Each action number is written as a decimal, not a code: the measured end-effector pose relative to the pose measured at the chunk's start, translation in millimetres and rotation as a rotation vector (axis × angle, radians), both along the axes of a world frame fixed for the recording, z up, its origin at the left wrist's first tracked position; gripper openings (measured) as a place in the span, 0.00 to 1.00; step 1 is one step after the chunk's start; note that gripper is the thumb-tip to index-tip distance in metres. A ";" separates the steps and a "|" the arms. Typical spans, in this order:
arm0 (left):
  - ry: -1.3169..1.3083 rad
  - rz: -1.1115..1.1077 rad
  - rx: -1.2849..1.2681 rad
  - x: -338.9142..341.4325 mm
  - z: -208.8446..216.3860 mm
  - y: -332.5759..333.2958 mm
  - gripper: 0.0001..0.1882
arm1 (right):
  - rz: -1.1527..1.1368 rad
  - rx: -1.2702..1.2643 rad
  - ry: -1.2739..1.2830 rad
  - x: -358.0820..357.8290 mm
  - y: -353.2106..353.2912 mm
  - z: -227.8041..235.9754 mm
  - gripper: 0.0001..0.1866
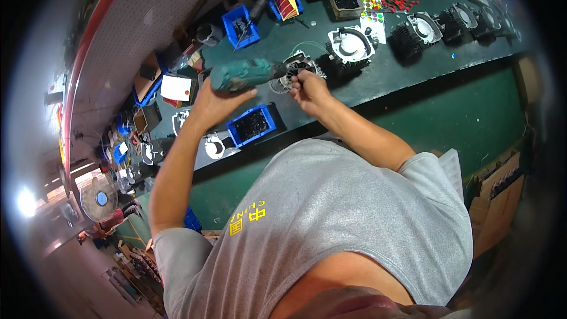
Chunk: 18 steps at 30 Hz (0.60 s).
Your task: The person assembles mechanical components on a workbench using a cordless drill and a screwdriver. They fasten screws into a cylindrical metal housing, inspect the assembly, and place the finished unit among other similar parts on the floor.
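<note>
My left hand (221, 106) is wrapped round a green power drill (245, 75), held sideways with its dark nose pointing right. The nose reaches the edge of a round, finned metal housing (307, 65) on the dark green bench. Over that housing my right hand (312, 91) is closed, fingertips pinched near the drill's tip. Whether they grip the rim or a small part is hidden. Thin green wires (310, 44) trail behind the housing. Just right stands another housing with a white face (349, 45). Nearer me, a blue bin (252, 125) holds small black parts.
More black finned housings (418, 31) line the bench to the right. Farther back are a blue bin of screws (240, 26), a box of black parts (345, 1) and red-tipped pieces (401, 3). White-faced parts (215, 146) lie by the near edge. A fan (99, 198) stands far left.
</note>
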<state>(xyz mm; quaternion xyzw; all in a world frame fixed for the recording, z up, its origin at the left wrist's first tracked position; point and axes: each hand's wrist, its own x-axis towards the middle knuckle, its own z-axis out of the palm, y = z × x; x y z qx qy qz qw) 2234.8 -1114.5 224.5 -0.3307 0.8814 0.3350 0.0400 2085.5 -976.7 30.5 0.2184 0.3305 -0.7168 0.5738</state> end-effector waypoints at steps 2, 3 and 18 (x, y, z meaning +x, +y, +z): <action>-0.048 -0.117 -0.086 -16.7 16.6 -3.4 0.31 | 0.066 0.014 0.192 -3.9 25.5 14.1 0.08; -0.066 -0.186 -0.126 -29.4 22.7 -6.0 0.31 | 0.090 0.026 0.293 -7.7 40.8 17.9 0.09; -0.211 -0.623 -0.313 -117.2 36.5 -15.0 0.28 | 0.221 0.370 1.230 -8.1 54.8 -53.6 0.36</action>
